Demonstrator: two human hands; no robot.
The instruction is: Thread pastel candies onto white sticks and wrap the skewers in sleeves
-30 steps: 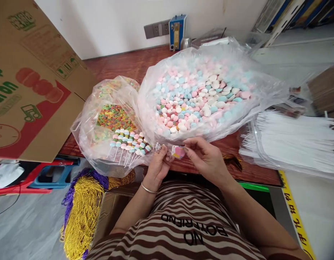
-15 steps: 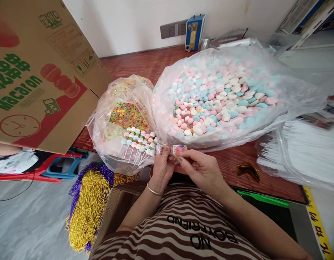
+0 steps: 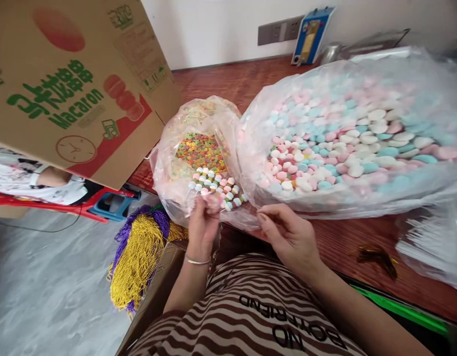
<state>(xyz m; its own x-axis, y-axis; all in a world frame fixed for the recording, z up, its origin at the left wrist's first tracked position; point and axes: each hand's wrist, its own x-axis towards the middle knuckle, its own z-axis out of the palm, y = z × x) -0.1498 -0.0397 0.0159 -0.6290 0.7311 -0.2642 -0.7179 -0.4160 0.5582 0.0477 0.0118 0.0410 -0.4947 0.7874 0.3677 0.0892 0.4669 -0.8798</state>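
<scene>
My left hand point(image 3: 202, 230) is closed at the front of the smaller clear bag point(image 3: 161, 168), with a small pink-printed packet point(image 3: 212, 200), blurred, at its fingertips. Behind it, sticks of threaded pastel candies point(image 3: 213, 183) lie on that bag's plastic, beside a heap of small ring-shaped candies point(image 3: 201, 152) in orange, green and yellow. To the right, my right hand point(image 3: 290, 237) has thumb and forefinger pinched together near the front edge of the large clear bag point(image 3: 325, 207). Whatever is between those fingers is too small to make out. Pink, white and blue candies point(image 3: 354, 148) fill the large bag.
A Macaron carton point(image 3: 113, 118) stands at left. Gold bead strands point(image 3: 137, 262) hang below the table point(image 3: 347, 242). White sticks in a bag point(image 3: 429, 242) and gold ties point(image 3: 377, 259) lie at right. A blue device point(image 3: 313, 35) stands by the wall. Another person's arm point(image 3: 54, 176) shows at left.
My hands were together at the small packet and are now apart. The left has moved left with the packet, in front of the candy sticks. The view has swung left.
</scene>
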